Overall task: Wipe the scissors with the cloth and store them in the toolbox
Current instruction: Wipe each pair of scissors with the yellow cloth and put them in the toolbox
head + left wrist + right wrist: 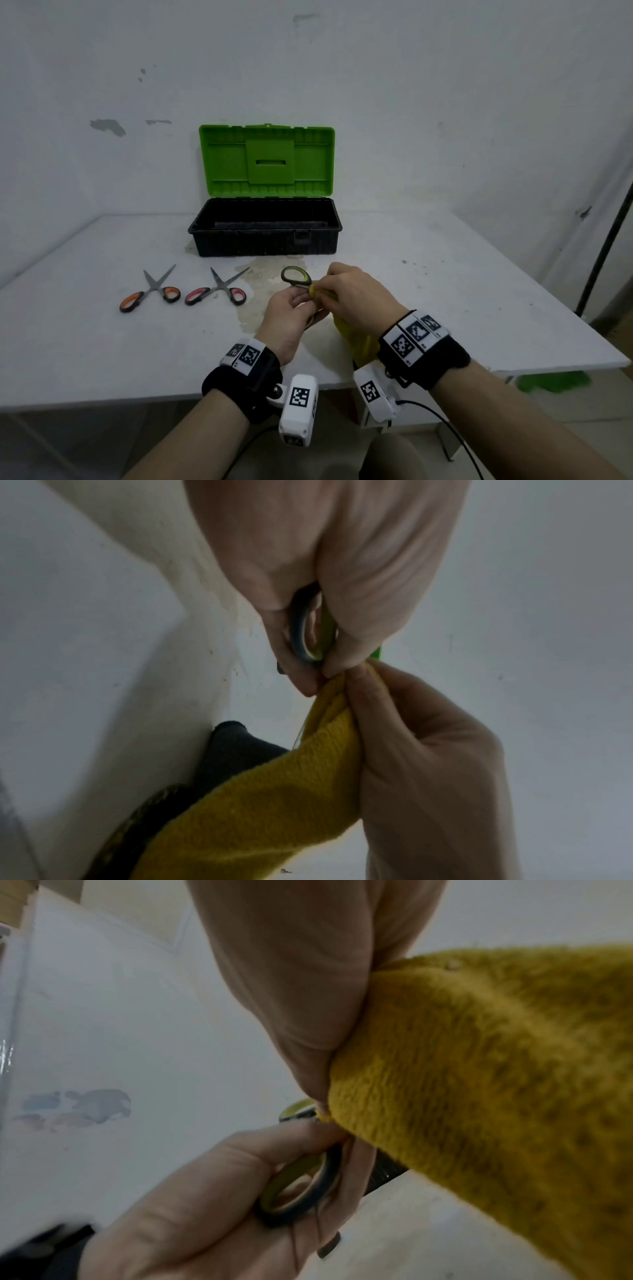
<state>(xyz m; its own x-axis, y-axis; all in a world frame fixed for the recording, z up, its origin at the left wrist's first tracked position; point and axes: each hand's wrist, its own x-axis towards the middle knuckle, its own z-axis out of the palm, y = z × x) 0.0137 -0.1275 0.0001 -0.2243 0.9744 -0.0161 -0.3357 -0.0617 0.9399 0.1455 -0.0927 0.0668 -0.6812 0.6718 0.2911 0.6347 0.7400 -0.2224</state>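
just above the tabletop (445, 274), in front of the open toolbox (265, 228), your left hand (291, 315) has its grip curled round a handle loop of the green-handled scissors (296, 276), and your right hand (359, 294) pinches the yellow cloth (274, 791) over the blades. judge the scissors light, stiff and sharp-edged: keep to the handles. the cloth is soft and bunches easily. two more pairs, orange-handled scissors (150, 291) and red-handled scissors (217, 289), lie to the left.
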